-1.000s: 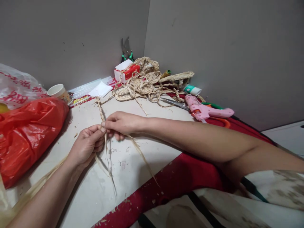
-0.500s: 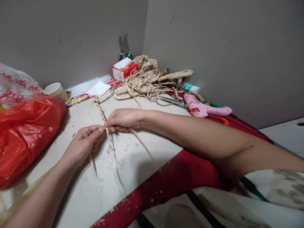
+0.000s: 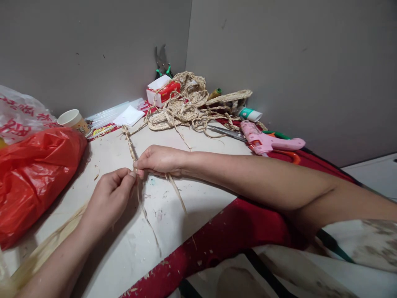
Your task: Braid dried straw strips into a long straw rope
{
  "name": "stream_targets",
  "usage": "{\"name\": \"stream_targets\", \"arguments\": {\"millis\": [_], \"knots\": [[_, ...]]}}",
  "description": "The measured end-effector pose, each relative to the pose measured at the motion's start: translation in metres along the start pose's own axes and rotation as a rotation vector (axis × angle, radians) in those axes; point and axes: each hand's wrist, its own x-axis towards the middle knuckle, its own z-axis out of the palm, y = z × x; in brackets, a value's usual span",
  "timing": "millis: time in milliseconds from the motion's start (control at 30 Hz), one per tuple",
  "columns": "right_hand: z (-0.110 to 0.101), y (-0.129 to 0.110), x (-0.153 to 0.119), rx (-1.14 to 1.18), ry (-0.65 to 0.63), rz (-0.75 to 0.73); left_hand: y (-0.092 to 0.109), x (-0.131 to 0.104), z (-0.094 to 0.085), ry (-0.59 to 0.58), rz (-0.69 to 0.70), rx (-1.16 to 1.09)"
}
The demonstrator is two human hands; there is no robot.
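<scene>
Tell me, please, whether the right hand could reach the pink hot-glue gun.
Probably, though the right hand must first release the braid; the pink hot-glue gun lies uncovered beyond the forearm.

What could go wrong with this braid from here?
1. The braid could loosen if the right hand lets its pinch slip, since loose strands hang free below it.
2. Those strands trail over the tabletop and might tangle or snag.
3. The braid's far end lies near the corded pile, so pulling could catch it there.
</scene>
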Motion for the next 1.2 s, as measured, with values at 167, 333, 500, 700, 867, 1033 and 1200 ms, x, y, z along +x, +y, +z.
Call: {"name": "stream_targets", "arguments": {"millis": [167, 333, 500, 700, 867, 1033, 1200], "knots": [[0.007, -0.003, -0.005, 0.121, 0.015, 0.029, 0.000, -0.010, 0.014, 0.157, 0.200, 0.696], [0.006, -0.004, -0.006, 0.195, -0.022, 0.028, -0.003, -0.018, 0.021, 0.183, 0.307, 1.035], [-0.003, -0.004, -0.003, 0.320, -0.153, 0.069, 0.002, -0.015, 0.005, 0.332, 0.420, 0.567], [-0.010, -0.006, -0.002, 0.341, -0.239, 0.073, 0.004, 0.006, -0.003, 0.205, 0.020, -0.280], [-0.012, -0.004, 0.000, 0.246, -0.250, 0.022, -0.001, 0.011, 0.002, -0.015, -0.076, -0.382], [-0.012, -0.003, -0.001, 0.052, -0.234, 0.002, -0.005, 0.012, -0.002, 0.006, -0.071, -0.255], [-0.015, 0.000, 0.000, -0.190, -0.170, -0.106, -0.006, 0.013, -0.005, -0.006, -0.093, -0.230]]}}
